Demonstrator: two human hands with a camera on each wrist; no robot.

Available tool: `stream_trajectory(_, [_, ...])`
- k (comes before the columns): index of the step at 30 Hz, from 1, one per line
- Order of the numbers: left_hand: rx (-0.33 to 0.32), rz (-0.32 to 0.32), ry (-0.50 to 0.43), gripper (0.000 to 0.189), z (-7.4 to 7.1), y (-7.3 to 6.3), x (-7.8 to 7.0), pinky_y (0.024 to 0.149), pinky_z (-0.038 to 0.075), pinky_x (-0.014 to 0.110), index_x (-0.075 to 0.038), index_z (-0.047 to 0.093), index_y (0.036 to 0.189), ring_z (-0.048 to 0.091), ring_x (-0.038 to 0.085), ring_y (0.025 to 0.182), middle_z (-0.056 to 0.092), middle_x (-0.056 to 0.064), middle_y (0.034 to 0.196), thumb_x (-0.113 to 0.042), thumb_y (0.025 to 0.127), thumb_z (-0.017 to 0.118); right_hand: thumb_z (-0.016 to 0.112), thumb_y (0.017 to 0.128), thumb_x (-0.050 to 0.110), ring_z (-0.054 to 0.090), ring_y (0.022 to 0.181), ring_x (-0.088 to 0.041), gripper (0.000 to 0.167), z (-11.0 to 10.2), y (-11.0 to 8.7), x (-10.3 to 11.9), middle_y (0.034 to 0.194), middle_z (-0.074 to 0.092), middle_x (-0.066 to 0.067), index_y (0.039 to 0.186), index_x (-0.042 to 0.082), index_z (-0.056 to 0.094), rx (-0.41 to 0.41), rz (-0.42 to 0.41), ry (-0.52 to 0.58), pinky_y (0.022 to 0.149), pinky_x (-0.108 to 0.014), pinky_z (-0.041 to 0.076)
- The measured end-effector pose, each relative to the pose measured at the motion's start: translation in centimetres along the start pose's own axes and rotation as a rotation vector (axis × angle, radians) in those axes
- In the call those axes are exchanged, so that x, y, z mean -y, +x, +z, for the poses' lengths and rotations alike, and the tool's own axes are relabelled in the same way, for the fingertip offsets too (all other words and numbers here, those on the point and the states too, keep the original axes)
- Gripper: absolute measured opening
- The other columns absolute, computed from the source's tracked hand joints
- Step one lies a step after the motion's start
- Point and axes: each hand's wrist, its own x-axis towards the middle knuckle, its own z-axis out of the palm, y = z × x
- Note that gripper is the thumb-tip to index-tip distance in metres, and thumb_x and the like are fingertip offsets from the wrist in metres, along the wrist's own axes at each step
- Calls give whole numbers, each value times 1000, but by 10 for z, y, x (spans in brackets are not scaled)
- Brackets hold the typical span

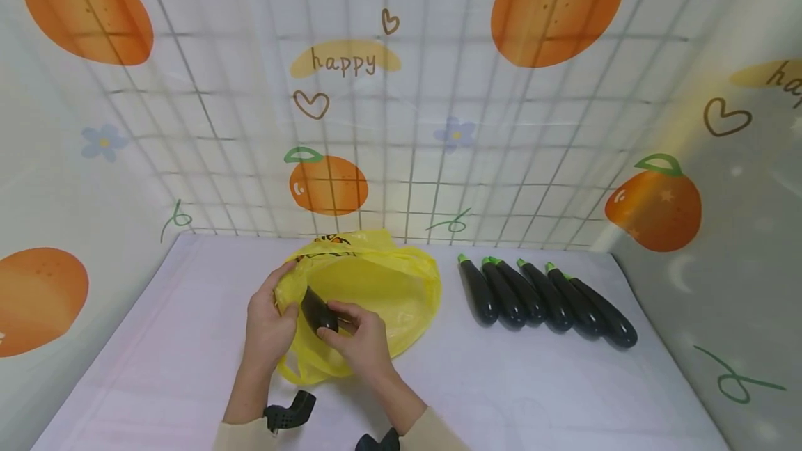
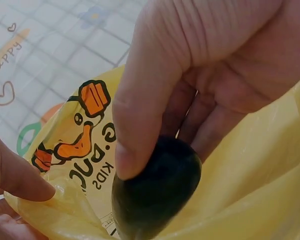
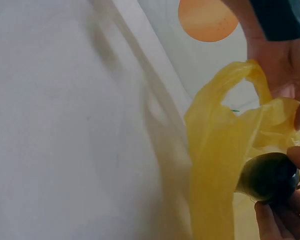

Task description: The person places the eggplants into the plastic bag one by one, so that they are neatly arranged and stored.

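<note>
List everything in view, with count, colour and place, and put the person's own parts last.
held eggplant: 1, near-black, at the mouth of the bag
row of eggplants: 6, near-black with green tips, lying side by side right of the bag
plastic bag: 1, yellow with a printed cartoon, open on the table
table: 1, whitish top, beneath it all
printed sheeting: number of pieces unclear, pale with oranges, hearts and flowers, behind and at both sides
grid: 1, grey, showing through at the back
wrist devices: 2, black, one at each wrist
sleeves: 2, beige, bottom edge
left hand: 1, gripping the bag's left edge
right hand: 1, holding the single eggplant
</note>
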Motion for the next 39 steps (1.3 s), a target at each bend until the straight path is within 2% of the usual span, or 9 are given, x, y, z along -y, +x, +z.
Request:
stream_trajectory(9, [-3, -7, 16, 73, -1, -2, 0, 120, 37, 47, -6, 53, 151, 42, 30, 148, 49, 12, 158, 23, 84, 50, 86, 84, 1, 69, 118, -33, 45, 8, 0, -8, 126, 72, -15, 127, -2, 72, 10, 4, -41, 98, -37, 57])
stream_trajectory(19, [-10, -11, 23, 73, 1, -3, 3, 119, 38, 46, -6, 53, 151, 42, 30, 147, 49, 12, 158, 23, 84, 51, 88, 82, 4, 71, 117, -26, 48, 10, -3, -13, 125, 73, -10, 128, -1, 72, 24, 74, -95, 96, -30, 57])
stream_trajectory(29, [-9, 6, 24, 73, 3, -2, 3, 119, 38, 47, -7, 53, 152, 44, 30, 146, 50, 12, 157, 22, 84, 50, 89, 81, 4, 72, 108, -21, 47, 15, -3, -20, 118, 76, -8, 125, 0, 74, 28, 61, -161, 93, -29, 59])
stream_trajectory(39, [-3, -10, 16, 72, 4, -1, 3, 119, 38, 46, -8, 51, 154, 42, 29, 148, 47, 10, 160, 20, 87, 50, 89, 81, 2, 72, 110, -29, 47, 15, -6, -15, 120, 75, -15, 124, -6, 72, 14, 43, -172, 95, -35, 59])
